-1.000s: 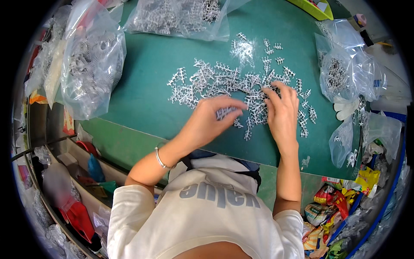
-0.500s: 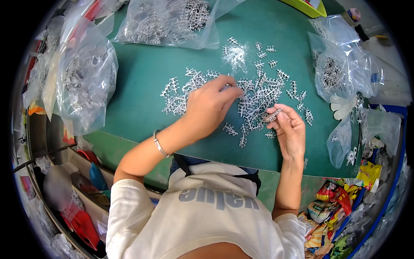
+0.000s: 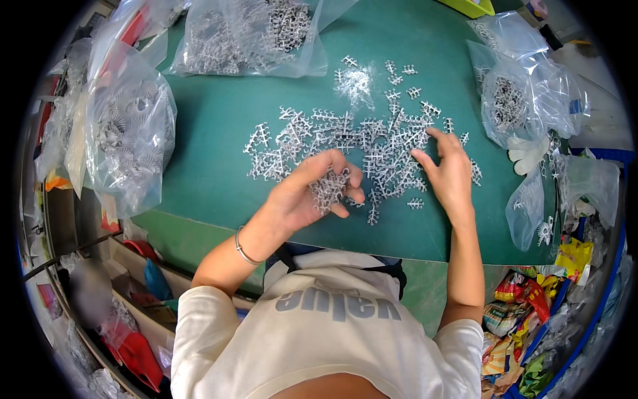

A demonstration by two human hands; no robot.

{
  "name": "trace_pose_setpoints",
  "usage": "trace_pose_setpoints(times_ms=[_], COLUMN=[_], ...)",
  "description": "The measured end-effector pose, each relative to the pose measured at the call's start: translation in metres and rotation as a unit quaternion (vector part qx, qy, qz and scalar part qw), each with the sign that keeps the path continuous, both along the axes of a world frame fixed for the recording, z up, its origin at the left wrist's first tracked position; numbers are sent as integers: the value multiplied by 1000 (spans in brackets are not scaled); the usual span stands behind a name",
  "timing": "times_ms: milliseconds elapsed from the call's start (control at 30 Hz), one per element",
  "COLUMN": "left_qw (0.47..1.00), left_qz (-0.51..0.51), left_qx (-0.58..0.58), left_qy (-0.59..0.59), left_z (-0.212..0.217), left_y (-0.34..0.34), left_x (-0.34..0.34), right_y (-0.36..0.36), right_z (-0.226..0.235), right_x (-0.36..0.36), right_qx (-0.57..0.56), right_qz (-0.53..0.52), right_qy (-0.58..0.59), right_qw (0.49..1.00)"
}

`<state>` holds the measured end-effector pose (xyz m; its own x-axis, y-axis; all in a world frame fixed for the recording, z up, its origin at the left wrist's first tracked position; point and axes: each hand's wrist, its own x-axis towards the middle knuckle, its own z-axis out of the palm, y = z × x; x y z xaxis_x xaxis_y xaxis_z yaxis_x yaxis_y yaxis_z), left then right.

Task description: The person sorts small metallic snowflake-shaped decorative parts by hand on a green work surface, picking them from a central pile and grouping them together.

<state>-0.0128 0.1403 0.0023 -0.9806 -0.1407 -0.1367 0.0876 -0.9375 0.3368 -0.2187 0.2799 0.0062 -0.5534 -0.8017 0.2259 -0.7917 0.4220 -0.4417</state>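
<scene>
Green table mat (image 3: 219, 166) is carrying a loose pile of small grey plastic parts (image 3: 372, 139), lying right under and between the left hand (image 3: 312, 193) and right hand (image 3: 448, 169). Clear bags of parts (image 3: 246, 33) are sitting beyond them, more bags (image 3: 126, 133) lying off left, others (image 3: 525, 100) sitting off right.

We see a green surface (image 3: 219, 166) under even light (no shadows), with cluttered shelves (image 3: 100, 292) at its left.
</scene>
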Motion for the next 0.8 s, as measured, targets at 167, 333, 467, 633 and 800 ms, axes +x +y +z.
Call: trace_pose_setpoints(times_ms=[167, 333, 467, 633, 800], left_qw=[987, 962, 963, 976, 981], left_qz=[13, 27, 46, 31, 29], left_qx=[-86, -207, -164, 84, 12], left_qy=[-131, -176, -211, -199, -193], left_z=[24, 22, 24, 20, 19], left_y=[8, 15, 13, 5, 4], left_x=[-2, 0, -4, -6, -6], right_y=[10, 29, 10, -4, -19], right_z=[4, -3, 17, 11, -1], right_x=[-7, -23, -15, -22, -3], right_qx=[-21, -156, -281, -100, 19], right_qz=[-9, -98, -131, -68, -82], right_qy=[-35, -383, -755, -583, -84], right_qw=[999, 905, 578, 804, 993])
